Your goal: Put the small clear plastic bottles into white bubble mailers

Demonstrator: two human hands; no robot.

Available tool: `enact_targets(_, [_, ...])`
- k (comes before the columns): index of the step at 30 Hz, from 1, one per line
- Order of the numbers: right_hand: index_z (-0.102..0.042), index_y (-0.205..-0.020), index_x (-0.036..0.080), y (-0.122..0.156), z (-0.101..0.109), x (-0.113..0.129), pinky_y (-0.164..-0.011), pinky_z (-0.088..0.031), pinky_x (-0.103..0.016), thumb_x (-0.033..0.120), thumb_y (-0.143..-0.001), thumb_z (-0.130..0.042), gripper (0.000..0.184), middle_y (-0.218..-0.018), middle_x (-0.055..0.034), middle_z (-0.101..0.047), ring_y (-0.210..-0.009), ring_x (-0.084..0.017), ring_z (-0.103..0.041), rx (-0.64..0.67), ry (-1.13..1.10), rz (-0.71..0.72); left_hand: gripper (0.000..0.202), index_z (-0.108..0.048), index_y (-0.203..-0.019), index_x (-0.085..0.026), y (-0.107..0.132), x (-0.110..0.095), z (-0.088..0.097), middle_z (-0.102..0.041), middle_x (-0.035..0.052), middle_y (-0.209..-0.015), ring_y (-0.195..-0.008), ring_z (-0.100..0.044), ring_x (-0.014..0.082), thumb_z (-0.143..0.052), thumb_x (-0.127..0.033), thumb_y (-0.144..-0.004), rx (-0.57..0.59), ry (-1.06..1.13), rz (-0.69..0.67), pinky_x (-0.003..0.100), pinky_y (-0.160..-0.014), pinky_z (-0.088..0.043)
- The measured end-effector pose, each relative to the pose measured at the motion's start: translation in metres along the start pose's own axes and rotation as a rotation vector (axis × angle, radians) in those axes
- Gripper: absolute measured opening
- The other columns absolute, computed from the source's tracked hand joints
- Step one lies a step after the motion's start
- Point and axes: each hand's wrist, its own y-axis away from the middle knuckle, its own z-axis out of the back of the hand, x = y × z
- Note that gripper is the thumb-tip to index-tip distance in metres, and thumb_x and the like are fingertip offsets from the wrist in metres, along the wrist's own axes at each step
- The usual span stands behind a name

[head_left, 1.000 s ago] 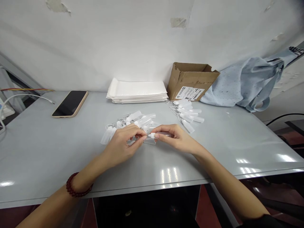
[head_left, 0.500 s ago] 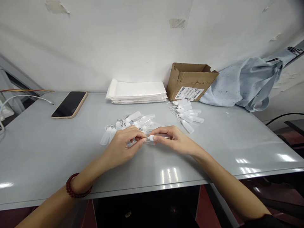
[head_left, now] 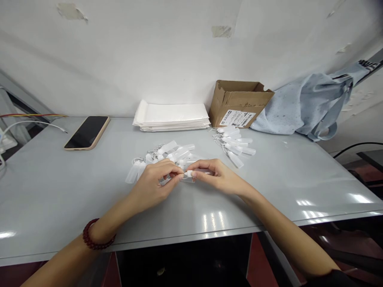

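Note:
Over the middle of the table, my right hand (head_left: 220, 175) grips a small translucent squeeze bottle (head_left: 189, 173) by its white neck, thumb on the near side. The bottle lies nearly level, its white end facing left. My left hand (head_left: 160, 177) is closed in a pinch right at that pointed end; the fingertips hide exactly what part they hold. Just behind both hands lies a pile of similar clear bottles (head_left: 181, 152) with white tops and thin loops, partly covered by my fingers. A second group of these bottles (head_left: 234, 145) is fanned out farther right.
A stack of white packets (head_left: 172, 114) lies against the wall, beside an open cardboard box (head_left: 242, 101). Right of the box rests a light blue cloth bag (head_left: 299, 103). A phone (head_left: 87, 132) and a white cable (head_left: 36, 121) are at the left.
Both hands keep the same grip at the bottle's white end. The whole view has shifted very slightly; the piles and other things stay in place.

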Motion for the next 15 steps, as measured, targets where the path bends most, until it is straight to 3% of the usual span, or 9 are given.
enact_targets(4, [-0.064,-0.104,0.018,-0.002,0.006,0.001,-0.072,-0.045,-0.028,0.04,-0.089,-0.053,0.029,-0.092,-0.0036,-0.066,-0.081,-0.015,-0.059,-0.052,0.105,0.016,0.013,-0.067,-0.077,-0.017,-0.001,0.0,0.002,-0.061,-0.0019,-0.065,-0.062,-0.05,0.0102,-0.056,-0.017,-0.084,-0.028,-0.019,0.047,0.022,-0.059,-0.04])
enact_targets(9, [-0.059,-0.107,0.015,-0.002,0.032,-0.006,-0.065,-0.042,-0.028,0.041,-0.089,-0.053,0.033,-0.087,-0.0046,-0.064,-0.07,-0.015,-0.056,-0.458,0.59,-0.014,0.012,-0.068,-0.077,-0.019,-0.002,0.006,0.012,-0.065,-0.0022,-0.069,-0.063,-0.053,0.0112,-0.06,-0.026,-0.082,-0.221,-0.06,0.223,0.023,-0.061,-0.042])
enact_targets(11, [-0.059,-0.107,0.013,-0.001,0.044,-0.008,-0.065,-0.04,-0.029,0.033,-0.088,-0.055,0.029,-0.093,-0.0081,-0.065,-0.074,-0.018,-0.057,-0.558,0.888,-0.166,0.013,-0.069,-0.078,-0.02,-0.003,0.01,0.016,-0.066,-0.0017,-0.072,-0.066,-0.056,0.0125,-0.061,-0.029,-0.08,-0.31,-0.06,0.334,0.023,-0.062,-0.044])
enact_targets(15, [-0.059,-0.106,0.013,0.003,0.059,-0.007,-0.058,-0.035,-0.029,0.029,-0.087,-0.055,0.025,-0.099,-0.0117,-0.065,-0.08,-0.024,-0.06,-0.498,1.17,-0.567,0.018,-0.071,-0.081,-0.02,-0.004,0.015,0.018,-0.067,-0.0008,-0.075,-0.064,-0.055,0.0136,-0.062,-0.035,-0.078,-0.352,-0.087,0.494,0.024,-0.058,-0.043])
